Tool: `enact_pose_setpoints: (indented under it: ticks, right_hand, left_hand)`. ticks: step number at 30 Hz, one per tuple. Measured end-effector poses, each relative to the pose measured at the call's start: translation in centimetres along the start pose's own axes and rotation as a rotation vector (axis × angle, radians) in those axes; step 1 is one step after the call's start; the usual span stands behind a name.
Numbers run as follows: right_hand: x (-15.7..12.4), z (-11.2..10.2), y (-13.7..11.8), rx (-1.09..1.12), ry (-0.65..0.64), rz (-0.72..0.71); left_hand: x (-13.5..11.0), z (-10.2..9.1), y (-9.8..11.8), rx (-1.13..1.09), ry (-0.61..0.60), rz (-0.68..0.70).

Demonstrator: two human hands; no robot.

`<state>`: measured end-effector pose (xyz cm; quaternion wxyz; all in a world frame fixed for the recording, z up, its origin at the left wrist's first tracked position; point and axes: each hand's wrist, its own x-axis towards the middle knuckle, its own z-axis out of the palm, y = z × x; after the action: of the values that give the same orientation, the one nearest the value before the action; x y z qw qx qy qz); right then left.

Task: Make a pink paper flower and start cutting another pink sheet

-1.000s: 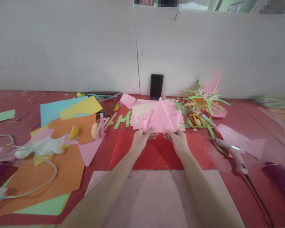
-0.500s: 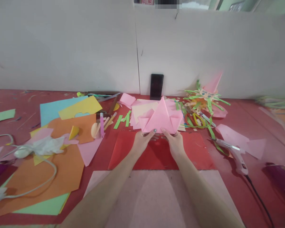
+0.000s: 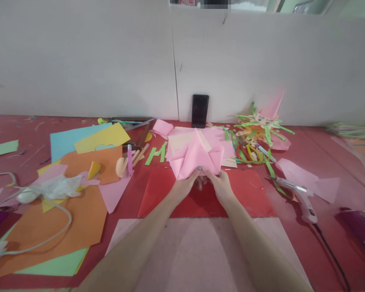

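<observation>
A folded pink paper (image 3: 195, 156) is held up just above a red sheet (image 3: 249, 194) in the middle of the table. My left hand (image 3: 182, 187) pinches its lower edge from the left, thumb on top. My right hand (image 3: 221, 186) pinches the same edge from the right, close beside the left. The paper's side flaps are pushed inward, so it bulges into a rough pouch with a blunt peak. More pink and cream sheets (image 3: 182, 140) lie behind it.
A black phone (image 3: 200, 110) leans on the white wall. Green and yellow strips with a pink cone (image 3: 263, 129) lie at the right. A glue gun (image 3: 301, 198) and cable sit farther right. Orange, yellow and blue sheets (image 3: 88, 162), pens and a white cord cover the left.
My hands have drawn closer together along the paper's lower edge. The pink paper went from a flat pointed triangle with side flaps to a narrower, bulging shape, shifted slightly left.
</observation>
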<state>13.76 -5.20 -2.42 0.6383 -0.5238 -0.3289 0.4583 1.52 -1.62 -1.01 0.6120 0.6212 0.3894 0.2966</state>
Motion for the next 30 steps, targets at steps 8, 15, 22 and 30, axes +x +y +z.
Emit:
enact_pose_setpoints:
  ticks: [8,15,22,30]
  right_hand:
    - [0.2,-0.3,0.1,0.018,0.085,0.01]
    - [0.0,0.1,0.0,0.055,0.018,0.0]
    - [-0.1,0.2,-0.2,0.04,0.03,-0.036]
    - [-0.2,0.3,-0.1,-0.048,-0.022,-0.069]
  left_hand:
    - [-0.2,-0.2,0.3,0.135,-0.084,-0.103]
    - [0.0,-0.2,0.0,0.08,-0.092,-0.073]
    - [0.4,-0.2,-0.8,0.007,-0.137,-0.045]
    - [0.3,0.3,0.2,-0.225,-0.14,0.062]
